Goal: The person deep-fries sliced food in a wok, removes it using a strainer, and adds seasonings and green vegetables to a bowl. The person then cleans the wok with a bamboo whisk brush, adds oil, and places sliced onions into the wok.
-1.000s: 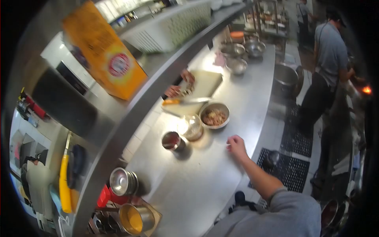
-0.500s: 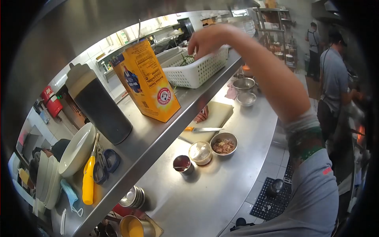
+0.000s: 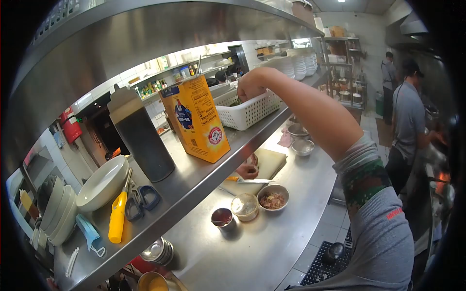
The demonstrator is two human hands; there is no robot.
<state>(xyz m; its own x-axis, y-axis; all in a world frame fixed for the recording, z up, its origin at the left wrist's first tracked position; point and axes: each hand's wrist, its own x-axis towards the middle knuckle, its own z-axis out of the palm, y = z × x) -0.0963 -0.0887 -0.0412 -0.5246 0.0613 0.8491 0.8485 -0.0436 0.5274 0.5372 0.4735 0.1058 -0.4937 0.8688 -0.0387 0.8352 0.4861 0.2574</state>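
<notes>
My right hand [image 3: 252,85] reaches up over the steel shelf and dips into a white perforated plastic basket [image 3: 250,115]. Its fingers are bent downward at some green leaves [image 3: 235,103]. The basket's rim partly hides the fingertips, so what they pinch is not clear. Left of the basket, a yellow-orange Arm & Hammer box [image 3: 196,119] stands on the shelf. Beside that is a squeeze bottle [image 3: 141,138] of dark liquid. My left hand does not show.
Below the shelf, another person's hand [image 3: 247,170] is over a cutting board [image 3: 271,162], by a knife [image 3: 255,181]. A bowl of chopped food [image 3: 273,198], a lidded tub [image 3: 244,207] and scissors [image 3: 142,201] are nearby. A co-worker [image 3: 410,111] stands right, near a flame [image 3: 442,177].
My right hand has gone lower into the basket, its fingers now behind the rim. The view has tilted upward. The other person's hand shows more over the cutting board.
</notes>
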